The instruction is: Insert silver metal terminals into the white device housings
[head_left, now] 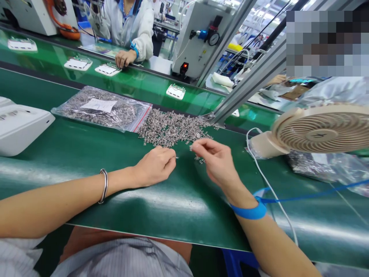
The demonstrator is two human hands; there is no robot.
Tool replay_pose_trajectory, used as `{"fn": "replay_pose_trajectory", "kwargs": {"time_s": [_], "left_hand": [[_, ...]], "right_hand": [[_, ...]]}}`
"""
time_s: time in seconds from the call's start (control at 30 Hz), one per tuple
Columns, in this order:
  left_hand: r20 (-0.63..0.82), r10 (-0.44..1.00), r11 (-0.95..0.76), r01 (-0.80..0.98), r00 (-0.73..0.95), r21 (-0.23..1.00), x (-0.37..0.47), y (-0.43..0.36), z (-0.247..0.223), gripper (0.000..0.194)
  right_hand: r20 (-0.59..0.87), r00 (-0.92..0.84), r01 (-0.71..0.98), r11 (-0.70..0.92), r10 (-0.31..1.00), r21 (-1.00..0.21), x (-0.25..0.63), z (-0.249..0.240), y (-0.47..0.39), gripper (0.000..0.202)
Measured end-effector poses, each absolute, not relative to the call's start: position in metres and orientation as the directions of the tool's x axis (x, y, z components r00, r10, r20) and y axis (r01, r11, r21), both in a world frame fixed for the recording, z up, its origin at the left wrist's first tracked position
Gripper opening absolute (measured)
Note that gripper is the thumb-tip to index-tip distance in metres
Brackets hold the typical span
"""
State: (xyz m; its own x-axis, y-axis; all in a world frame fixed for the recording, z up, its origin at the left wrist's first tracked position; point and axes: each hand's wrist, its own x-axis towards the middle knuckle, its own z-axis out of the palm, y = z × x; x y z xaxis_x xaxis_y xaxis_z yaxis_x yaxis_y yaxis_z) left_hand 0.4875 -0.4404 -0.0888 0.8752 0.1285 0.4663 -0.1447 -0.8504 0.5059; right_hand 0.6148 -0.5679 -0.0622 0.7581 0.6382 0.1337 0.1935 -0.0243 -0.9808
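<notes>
A pile of small silvery metal parts (173,127) is spread on the green work surface (138,207), just beyond both hands. My left hand (155,166) rests closed on the surface in front of the pile, with a bit of metal showing at its fingertips. Thumb and forefinger of my right hand (216,159) are pinched together at the pile's near right edge, on a small metal part (190,147). Several loose parts (199,159) lie under and beside those fingers. How the pieces sit inside the fingers is hidden.
A clear bag (95,107) full of similar parts lies left of the pile. At right stand a beige fan (319,132) and its white cable (259,169). A metal post (239,77) rises behind. White housings (175,91) lie on the far belt, where a co-worker's hand (126,58) rests.
</notes>
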Motion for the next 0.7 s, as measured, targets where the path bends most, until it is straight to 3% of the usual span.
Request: {"fn": "replay_pose_trajectory", "kwargs": {"time_s": [0.13, 0.37, 0.5, 0.63, 0.7], "left_hand": [[0.439, 0.201, -0.815, -0.099, 0.876, 0.571, 0.488, -0.440, -0.085, 0.024], [0.353, 0.307, -0.753, -0.002, 0.884, 0.658, 0.491, -0.439, -0.082, 0.026], [0.327, 0.320, -0.746, 0.024, 0.889, 0.666, 0.493, -0.437, -0.084, 0.011], [0.314, 0.293, -0.764, 0.023, 0.903, 0.645, 0.492, -0.437, -0.084, 0.042], [0.305, 0.302, -0.779, 0.050, 0.903, 0.625, 0.491, -0.439, -0.084, 0.045]], "right_hand": [[0.235, 0.844, 0.273, -0.008, 0.481, -0.962, 0.632, -0.065, -0.575, 0.009], [0.219, 0.797, 0.323, -0.090, 0.563, -0.942, 0.617, -0.077, -0.572, 0.011], [0.206, 0.785, 0.330, -0.114, 0.584, -0.937, 0.615, -0.083, -0.571, 0.012], [0.292, 0.781, 0.452, -0.178, 0.552, -0.874, 0.621, -0.081, -0.575, 0.021], [0.364, 0.777, 0.541, -0.247, 0.513, -0.804, 0.626, -0.075, -0.578, 0.019]]}}
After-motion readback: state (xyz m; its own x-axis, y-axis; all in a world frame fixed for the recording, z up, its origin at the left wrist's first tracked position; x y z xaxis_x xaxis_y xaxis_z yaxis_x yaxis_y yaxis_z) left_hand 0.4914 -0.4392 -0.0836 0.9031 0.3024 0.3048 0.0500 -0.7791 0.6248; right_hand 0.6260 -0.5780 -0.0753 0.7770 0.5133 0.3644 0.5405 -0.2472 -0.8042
